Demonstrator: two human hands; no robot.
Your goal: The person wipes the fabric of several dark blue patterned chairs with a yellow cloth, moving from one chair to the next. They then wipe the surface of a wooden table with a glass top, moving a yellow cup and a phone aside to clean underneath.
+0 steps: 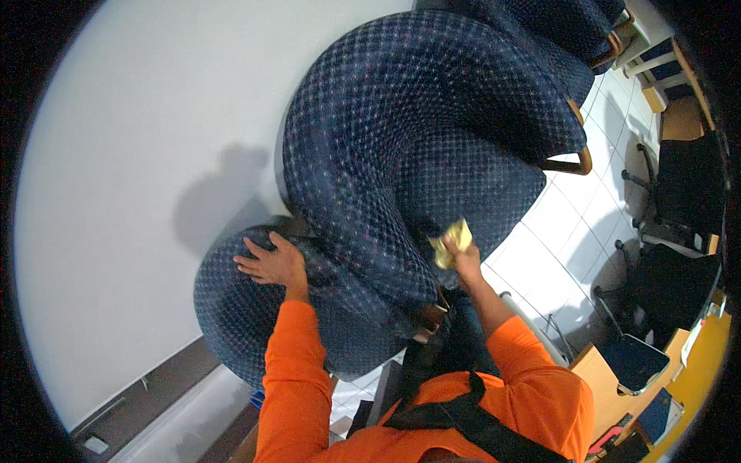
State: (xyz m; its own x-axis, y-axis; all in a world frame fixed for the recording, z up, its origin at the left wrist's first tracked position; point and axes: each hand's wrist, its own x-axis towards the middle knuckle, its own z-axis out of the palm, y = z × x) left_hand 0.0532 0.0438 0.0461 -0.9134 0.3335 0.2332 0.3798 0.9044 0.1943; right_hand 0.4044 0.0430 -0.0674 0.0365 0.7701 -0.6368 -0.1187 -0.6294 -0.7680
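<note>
My right hand (461, 260) is closed around a crumpled yellow cloth (452, 241), held over the seat of a dark blue checked armchair (355, 147). Whether the cloth touches the seat I cannot tell. To the left, my left hand (276, 262) has its fingers spread and seems to rest on the top of a second armchair (231, 309) in the same blue fabric. Nothing is in that hand. Both forearms wear orange sleeves.
A white wall (139, 154) runs along the left, with my shadow on it. Another blue chair (556, 27) stands beyond. White floor tiles (563, 208) lie to the right, beside dark wheeled chairs (671, 285) and a wooden desk (598, 378).
</note>
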